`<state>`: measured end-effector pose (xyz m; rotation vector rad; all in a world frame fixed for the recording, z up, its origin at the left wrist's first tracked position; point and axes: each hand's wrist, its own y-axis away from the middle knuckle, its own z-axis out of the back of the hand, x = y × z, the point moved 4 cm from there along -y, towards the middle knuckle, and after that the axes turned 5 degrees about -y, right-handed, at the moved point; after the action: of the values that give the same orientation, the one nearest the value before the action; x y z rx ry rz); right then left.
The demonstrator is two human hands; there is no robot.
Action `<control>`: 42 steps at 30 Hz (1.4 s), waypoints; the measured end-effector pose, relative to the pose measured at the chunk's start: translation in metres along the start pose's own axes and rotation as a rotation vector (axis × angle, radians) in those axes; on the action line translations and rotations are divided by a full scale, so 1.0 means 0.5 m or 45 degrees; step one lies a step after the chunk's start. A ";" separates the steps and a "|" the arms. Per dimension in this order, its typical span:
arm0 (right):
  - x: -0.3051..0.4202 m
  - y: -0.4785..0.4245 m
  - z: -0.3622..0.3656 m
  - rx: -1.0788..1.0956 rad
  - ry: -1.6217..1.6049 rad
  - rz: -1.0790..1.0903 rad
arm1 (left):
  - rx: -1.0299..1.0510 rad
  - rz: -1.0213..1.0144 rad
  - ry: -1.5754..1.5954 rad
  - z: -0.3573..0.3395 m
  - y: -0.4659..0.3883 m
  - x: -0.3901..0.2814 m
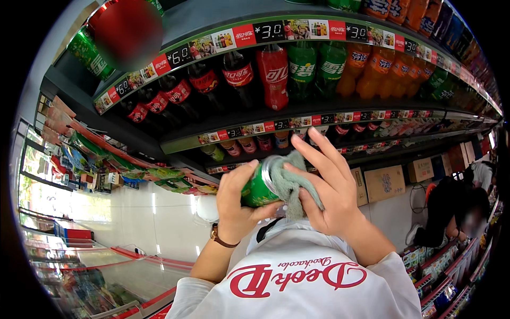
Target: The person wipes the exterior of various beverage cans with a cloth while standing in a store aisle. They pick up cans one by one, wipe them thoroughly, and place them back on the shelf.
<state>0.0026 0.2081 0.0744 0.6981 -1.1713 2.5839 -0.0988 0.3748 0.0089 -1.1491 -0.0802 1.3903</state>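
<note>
My left hand [235, 195], with a brown-strapped watch at the wrist, grips a green drink can [257, 187] from the side. The can is tilted, its silver end facing right towards the other hand. Pressed against that metal end is a grey-green cloth [294, 193], bunched and folded. My right hand [332, 187] pinches the cloth between thumb and fingers, with two fingers stretched out above it. Part of the can's end is hidden under the cloth. Both hands are in front of my chest, below the drink shelves.
Ahead, a shelf [187, 147] carries cola bottles [238, 73], green soda bottles [301, 67] and orange soda bottles [380, 71]. Another green can [89, 52] stands upper left. Cardboard boxes [384, 181] stand at right, near a crouching person [450, 207]. A glass-topped chest freezer [119, 275] is lower left.
</note>
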 end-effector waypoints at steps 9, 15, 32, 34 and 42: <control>-0.077 0.052 -0.015 -0.481 -1.559 -0.852 | -0.132 -0.084 0.057 -0.009 -0.002 -0.019; -0.023 -0.023 -0.031 0.089 -0.706 -0.395 | 0.026 -0.242 -0.233 -0.016 -0.014 -0.030; -0.056 -0.011 -0.004 -0.194 -0.656 -0.161 | -0.167 -0.095 0.134 -0.022 -0.014 0.008; -0.052 -0.005 0.004 -0.149 -0.503 -0.233 | -0.135 -0.129 0.055 -0.019 -0.026 0.002; -0.059 -0.032 0.005 -0.163 -0.315 -0.167 | -0.085 -0.114 -0.133 -0.017 -0.033 -0.009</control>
<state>0.0350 0.2164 0.0714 1.0508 -1.3002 2.3416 -0.0829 0.3702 0.0179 -1.1143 -0.2510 1.3761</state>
